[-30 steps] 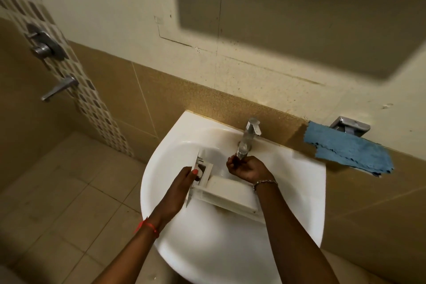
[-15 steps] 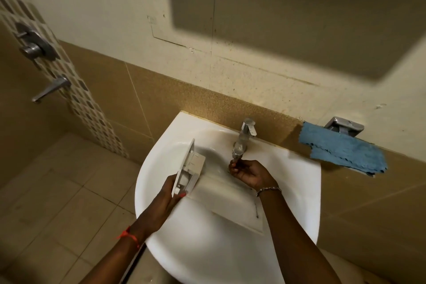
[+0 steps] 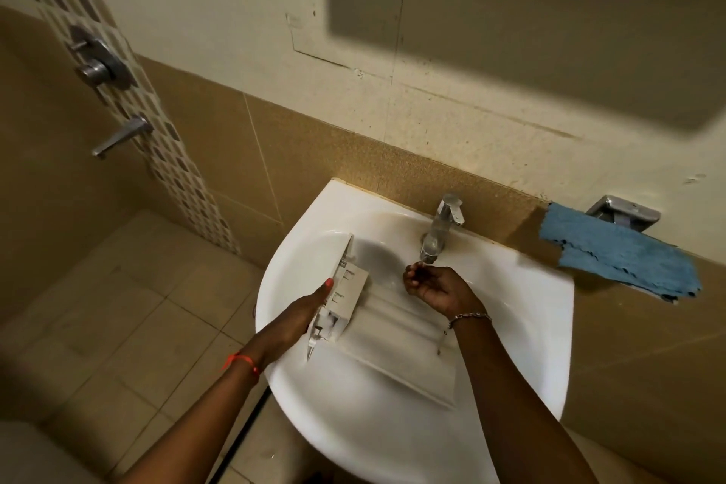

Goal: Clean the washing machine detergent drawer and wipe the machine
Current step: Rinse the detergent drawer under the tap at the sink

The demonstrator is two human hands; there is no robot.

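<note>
The white detergent drawer (image 3: pixel 396 342) lies across the white sink (image 3: pixel 522 291), its front panel at the left and its long body running to the lower right. My left hand (image 3: pixel 304 312) holds the front panel end, thumb along its edge. Just under the spout of the chrome tap (image 3: pixel 442 226) is my right hand (image 3: pixel 434 287), fingers curled with the fingertips at the spout, above the drawer's far side. Nothing is visibly held in that hand.
A blue cloth (image 3: pixel 616 257) hangs over a chrome holder (image 3: pixel 622 212) on the wall to the right of the sink. Chrome shower fittings (image 3: pixel 102 65) and a lever (image 3: pixel 121 136) are on the tiled wall at left. Beige floor tiles lie below left.
My left hand has tipped the drawer's front panel up on edge and the drawer now lies more spread across the basin. My right hand has dropped slightly below the spout.
</note>
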